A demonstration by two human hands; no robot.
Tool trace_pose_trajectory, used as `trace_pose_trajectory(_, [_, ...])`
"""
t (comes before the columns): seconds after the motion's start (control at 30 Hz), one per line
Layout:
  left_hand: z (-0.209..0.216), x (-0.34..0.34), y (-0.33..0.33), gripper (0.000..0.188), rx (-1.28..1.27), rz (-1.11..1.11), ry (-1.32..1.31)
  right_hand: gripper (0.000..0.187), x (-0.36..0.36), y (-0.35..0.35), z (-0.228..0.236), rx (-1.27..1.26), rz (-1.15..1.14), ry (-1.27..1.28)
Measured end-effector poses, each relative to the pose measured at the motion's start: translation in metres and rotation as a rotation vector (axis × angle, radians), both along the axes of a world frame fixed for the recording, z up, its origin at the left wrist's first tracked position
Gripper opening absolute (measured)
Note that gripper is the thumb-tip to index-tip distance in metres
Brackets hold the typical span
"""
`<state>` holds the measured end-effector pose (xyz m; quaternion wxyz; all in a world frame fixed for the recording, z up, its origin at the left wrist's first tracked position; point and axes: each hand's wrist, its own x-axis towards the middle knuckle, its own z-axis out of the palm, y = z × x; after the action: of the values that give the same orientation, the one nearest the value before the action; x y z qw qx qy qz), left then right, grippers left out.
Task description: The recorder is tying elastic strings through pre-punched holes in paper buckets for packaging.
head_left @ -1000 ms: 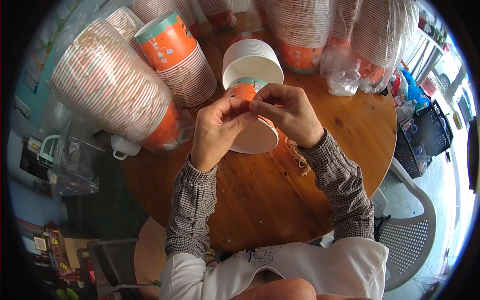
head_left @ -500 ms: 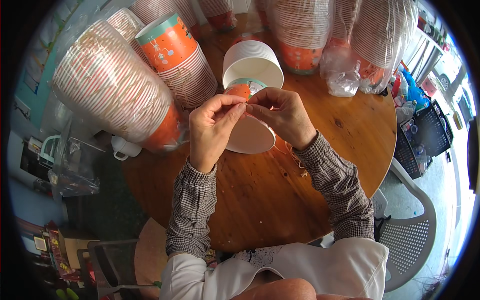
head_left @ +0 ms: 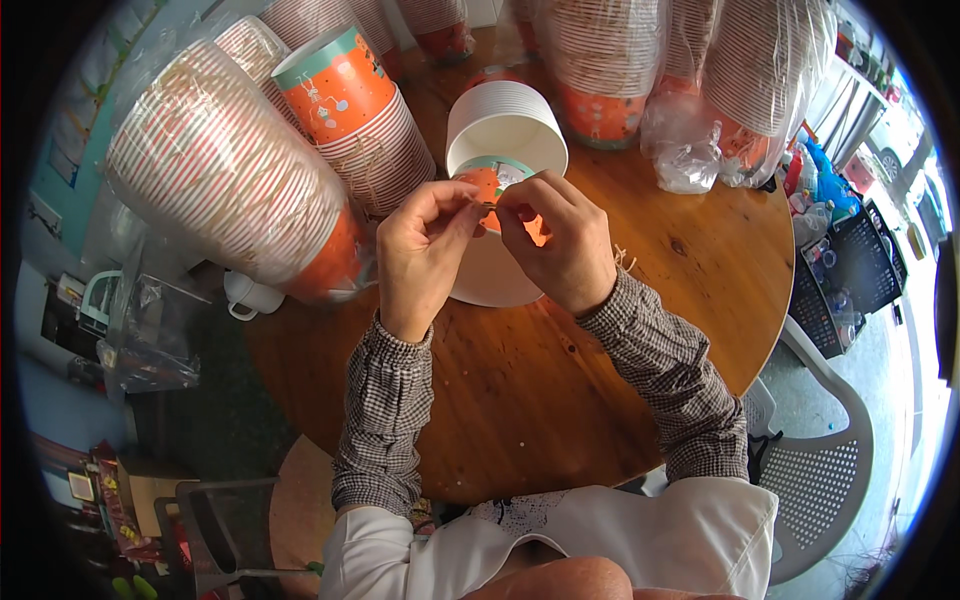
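Close above an orange and teal paper bucket [head_left: 478, 180], both my hands pinch a thin brownish piece [head_left: 488, 206] that looks like the end of a cord. My left hand [head_left: 425, 250] grips it between thumb and forefinger. My right hand [head_left: 565, 240] is closed on its other side, with the fingers curled. Tan cord strands [head_left: 622, 260] show just beyond the right hand. The bucket lies on its side, its pale round end [head_left: 495, 275] toward me and partly hidden by my hands. Behind it, a stack of white tubs [head_left: 505, 110] lies with its opening facing me.
Plastic-wrapped stacks of paper buckets [head_left: 230, 170] crowd the round wooden table's [head_left: 690, 270] left and far sides. An unwrapped stack [head_left: 375, 150] leans beside them. A white mug [head_left: 250, 296] is at the left edge; a grey chair [head_left: 820, 470] and black crate [head_left: 840, 280] are at the right.
My right hand has turned and shifted slightly right and down, parting a little from the left fingertips. The cord strands moved up from below the right wrist. My left hand barely moved.
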<state>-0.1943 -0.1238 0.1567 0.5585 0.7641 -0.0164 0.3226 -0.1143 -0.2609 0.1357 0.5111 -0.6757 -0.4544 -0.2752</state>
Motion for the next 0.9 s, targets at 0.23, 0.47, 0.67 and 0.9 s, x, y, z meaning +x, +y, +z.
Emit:
trace_pose_trajectory(0.23, [-0.001, -0.002, -0.002, 0.013, -0.008, 0.018, -0.010, 0.012, -0.003, -0.004, 0.007, 0.011, 0.101, 0.167])
trace_pose_trajectory(0.47, [0.000, -0.004, -0.004, 0.015, 0.126, 0.056, 0.053, 0.011, -0.003, -0.005, 0.009, 0.029, 0.130, 0.178])
trace_pose_trajectory(0.67, [0.007, -0.007, 0.003, 0.018, -0.238, -0.202, 0.154, 0.011, 0.001, -0.004, 0.010, -0.001, 0.133, 0.159])
trace_pose_trajectory(0.9, [0.004, -0.006, 0.009, 0.021, -0.432, -0.294, 0.184, 0.012, 0.003, -0.003, 0.004, 0.014, 0.381, 0.441])
